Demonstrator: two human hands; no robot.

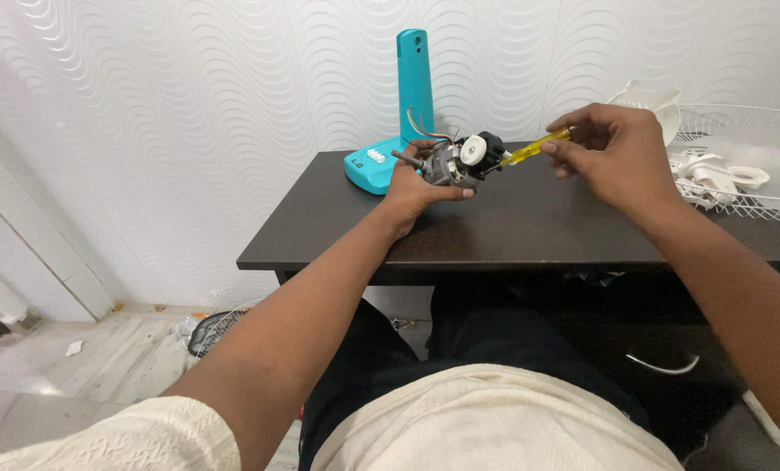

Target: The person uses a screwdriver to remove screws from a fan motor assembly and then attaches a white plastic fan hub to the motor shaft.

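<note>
On the floor at the far left, below the worktop, part of a round wire fan guard (pixel 214 330) lies on the pale tiles. The person's left forearm runs up from the lower left, bare below a cream sleeve (pixel 119 436), and crosses the front edge of the dark worktop (pixel 338 235) near its left half. The left hand (pixel 416 185) is turned palm up, wrist slightly bent back, its fingers curled under and around a small fan motor (pixel 453 162), which it holds clear above the worktop's middle. The motor's metal shaft points left, a white round knob and a black part sit on its right end, and loose wires stick up from it. Just behind the motor, at the back left corner of the worktop, stands a teal fan base (pixel 399 122) with an upright column against the patterned wall.

A yellow-handled screwdriver (pixel 537 146) slants from the motor's black end up to the right hand (pixel 612 155). That hand hovers above the worktop's right half, knuckles up, wrist bent down, thumb and fingertips pinched close around the handle's end. The right forearm leads back to the lower right. Beyond it, at the back right corner, rest a white wire fan guard (pixel 748 157) and white fan blades (pixel 717 174).
</note>
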